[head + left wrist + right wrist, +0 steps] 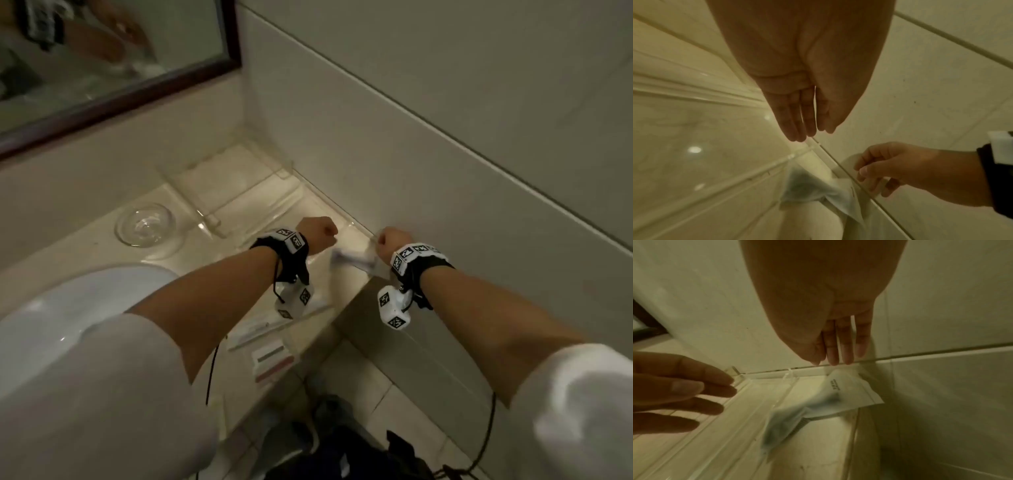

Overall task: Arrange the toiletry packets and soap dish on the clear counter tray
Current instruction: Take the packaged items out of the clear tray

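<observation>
The clear tray (212, 222) sits in the counter's back corner against the tiled wall. A round glass soap dish (145, 224) stands on the counter left of it. My right hand (394, 240) hangs over the tray's near right end and seems to pinch the top edge of a white and blue toiletry packet (849, 391). The packet's lower end is blurred above the tray floor (818, 443). My left hand (317, 234) hovers just left of the packet with straight fingers (803, 129) pointing down at the tray rim and holds nothing. Two more packets (253, 332) (274, 363) lie near the counter's front edge.
A white basin (68, 308) fills the counter's left side. A dark-framed mirror (102, 68) hangs above. The tiled wall (445, 154) bounds the tray on the right. Past the counter's front edge (342, 308), dark bags lie on the floor.
</observation>
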`<control>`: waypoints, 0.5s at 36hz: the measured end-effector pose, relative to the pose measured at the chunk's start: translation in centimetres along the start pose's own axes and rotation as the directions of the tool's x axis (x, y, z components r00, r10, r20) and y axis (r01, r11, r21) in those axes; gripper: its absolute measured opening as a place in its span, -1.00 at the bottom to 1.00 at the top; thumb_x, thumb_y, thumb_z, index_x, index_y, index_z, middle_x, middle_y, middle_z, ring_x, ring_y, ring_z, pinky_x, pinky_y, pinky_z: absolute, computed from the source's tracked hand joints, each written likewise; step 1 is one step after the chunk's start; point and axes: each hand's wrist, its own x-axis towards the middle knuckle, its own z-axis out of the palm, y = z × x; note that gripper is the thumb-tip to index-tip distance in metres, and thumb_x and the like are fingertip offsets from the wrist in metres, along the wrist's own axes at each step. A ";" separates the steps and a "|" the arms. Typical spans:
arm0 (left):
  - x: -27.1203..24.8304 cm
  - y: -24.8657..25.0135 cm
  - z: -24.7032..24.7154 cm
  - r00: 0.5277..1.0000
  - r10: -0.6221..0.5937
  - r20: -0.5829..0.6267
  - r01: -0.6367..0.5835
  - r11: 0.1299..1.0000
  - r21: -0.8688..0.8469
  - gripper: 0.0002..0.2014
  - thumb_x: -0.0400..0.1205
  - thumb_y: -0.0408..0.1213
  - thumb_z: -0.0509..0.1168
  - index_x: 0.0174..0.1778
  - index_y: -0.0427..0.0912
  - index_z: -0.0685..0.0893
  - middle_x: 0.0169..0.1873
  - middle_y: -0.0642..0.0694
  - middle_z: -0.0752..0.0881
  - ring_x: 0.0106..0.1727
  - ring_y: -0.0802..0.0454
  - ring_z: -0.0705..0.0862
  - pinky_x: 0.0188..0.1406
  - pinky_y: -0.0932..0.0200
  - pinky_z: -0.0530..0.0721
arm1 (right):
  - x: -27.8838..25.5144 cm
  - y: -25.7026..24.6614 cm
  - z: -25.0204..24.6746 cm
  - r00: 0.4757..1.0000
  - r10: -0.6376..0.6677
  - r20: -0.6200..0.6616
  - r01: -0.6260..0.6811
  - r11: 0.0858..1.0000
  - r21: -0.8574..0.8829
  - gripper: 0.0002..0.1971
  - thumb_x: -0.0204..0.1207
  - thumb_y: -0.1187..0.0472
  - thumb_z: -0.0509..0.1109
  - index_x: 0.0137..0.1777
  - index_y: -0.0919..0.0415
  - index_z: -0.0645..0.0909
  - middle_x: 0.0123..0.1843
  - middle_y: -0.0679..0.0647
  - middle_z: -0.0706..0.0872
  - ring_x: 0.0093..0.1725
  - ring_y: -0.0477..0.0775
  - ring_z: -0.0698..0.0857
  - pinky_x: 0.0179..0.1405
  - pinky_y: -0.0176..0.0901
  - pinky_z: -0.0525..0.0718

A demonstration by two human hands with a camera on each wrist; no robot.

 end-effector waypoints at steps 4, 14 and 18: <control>0.4 1.0 2.0 0.999 0.019 0.039 -0.022 0.997 0.071 -0.59 0.62 -0.20 0.32 0.40 -0.13 0.54 0.36 -0.11 0.60 0.35 -0.07 0.57 0.37 0.13 0.47 | 0.1 1.7 1.3 0.999 0.019 0.027 -0.019 1.000 -0.005 -0.77 0.54 0.20 0.27 0.18 0.19 0.55 0.15 0.21 0.68 0.09 0.23 0.65 0.07 -0.04 0.63; 1.4 1.2 6.4 0.981 0.150 0.120 -0.187 0.886 0.424 -0.52 0.64 -0.16 0.23 0.51 -0.04 0.40 0.46 -0.13 0.47 0.44 -0.15 0.44 0.41 0.00 0.44 | 0.4 3.2 4.2 0.996 -0.075 -0.039 0.076 0.996 0.038 -0.47 0.48 0.07 0.38 0.44 0.15 0.43 0.39 0.20 0.48 0.30 0.28 0.58 0.30 0.08 0.58; 1.4 1.2 7.3 0.971 0.181 0.156 -0.238 0.797 0.555 -0.54 0.64 -0.28 0.18 0.49 -0.09 0.39 0.42 -0.14 0.49 0.38 -0.16 0.46 0.34 0.01 0.48 | 0.5 3.5 5.1 0.998 -0.051 -0.042 0.054 0.996 0.072 -0.40 0.50 -0.02 0.40 0.49 0.15 0.37 0.45 0.20 0.41 0.34 0.26 0.55 0.36 0.06 0.54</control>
